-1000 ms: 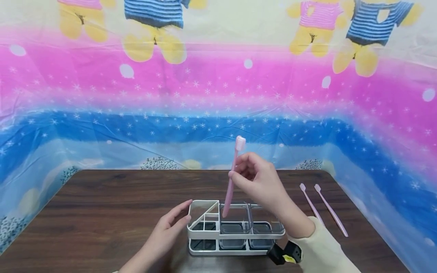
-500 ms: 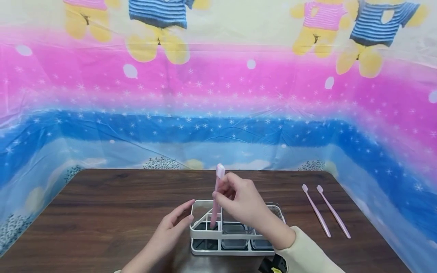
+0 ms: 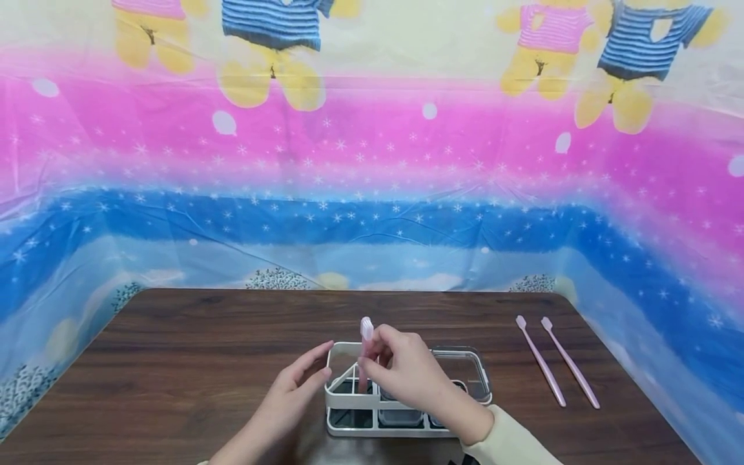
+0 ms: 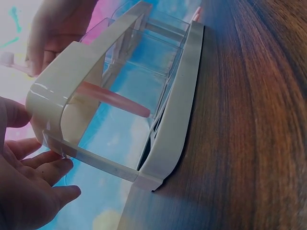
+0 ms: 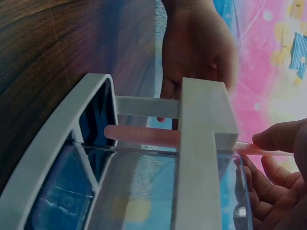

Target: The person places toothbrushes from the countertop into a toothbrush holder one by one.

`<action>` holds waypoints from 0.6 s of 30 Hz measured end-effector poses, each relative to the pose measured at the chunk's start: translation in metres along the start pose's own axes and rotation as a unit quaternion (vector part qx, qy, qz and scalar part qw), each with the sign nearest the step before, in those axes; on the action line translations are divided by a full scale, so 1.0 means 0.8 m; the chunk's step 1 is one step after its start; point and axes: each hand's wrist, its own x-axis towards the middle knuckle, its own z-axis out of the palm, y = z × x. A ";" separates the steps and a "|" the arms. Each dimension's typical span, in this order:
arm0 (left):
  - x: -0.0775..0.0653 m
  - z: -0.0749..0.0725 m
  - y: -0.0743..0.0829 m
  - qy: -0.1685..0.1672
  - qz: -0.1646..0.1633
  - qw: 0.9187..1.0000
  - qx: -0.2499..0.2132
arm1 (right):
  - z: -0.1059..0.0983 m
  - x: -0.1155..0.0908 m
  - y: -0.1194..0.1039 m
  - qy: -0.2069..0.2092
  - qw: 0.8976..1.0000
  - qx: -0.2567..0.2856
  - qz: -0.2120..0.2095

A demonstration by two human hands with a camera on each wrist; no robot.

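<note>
A pink toothbrush (image 3: 366, 329) stands head-up in the left, divided section of a white toothbrush holder (image 3: 351, 402). My right hand (image 3: 413, 371) pinches it between thumb and fingers just below the bristles. In the right wrist view the lower handle (image 5: 144, 135) passes through the holder's top frame, its end close to the dark base. My left hand (image 3: 290, 391) touches the holder's left end with extended fingers, thumb toward the front. Clear plastic cups (image 3: 401, 416) fill the sections to the right, partly hidden by my right hand and forearm.
Two more pink toothbrushes, a left one (image 3: 542, 361) and a right one (image 3: 571, 363), lie side by side at the right of the dark wooden table (image 3: 192, 361). A patterned curtain (image 3: 372, 161) hangs around the table's back and sides.
My right hand has moved left and down, bringing the toothbrush from above the clear cup into the holder's left section. My left hand has stayed at the holder's left end.
</note>
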 end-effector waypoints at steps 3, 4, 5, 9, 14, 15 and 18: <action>0.000 0.000 0.000 0.002 0.005 1.000 -0.002 | 0.002 -0.001 0.001 -0.006 1.000 0.004 0.011; 0.000 0.000 0.000 0.003 0.006 1.000 -0.002 | 0.003 -0.001 0.002 -0.007 1.000 0.005 0.012; 0.000 0.000 0.000 0.004 0.008 1.000 -0.002 | 0.003 -0.002 0.002 -0.008 1.000 0.007 0.013; 0.000 0.001 0.000 0.009 0.008 1.000 0.000 | 0.007 -0.003 0.005 -0.007 1.000 0.006 0.013; 0.000 0.002 0.000 0.015 0.006 1.000 0.001 | 0.009 -0.003 0.007 -0.008 1.000 0.011 0.017; 0.000 0.002 0.000 0.016 0.006 1.000 0.002 | 0.009 -0.003 0.007 -0.009 1.000 0.012 0.018; 0.000 0.002 0.000 0.017 0.007 1.000 0.002 | 0.009 -0.003 0.007 -0.008 1.000 0.014 0.020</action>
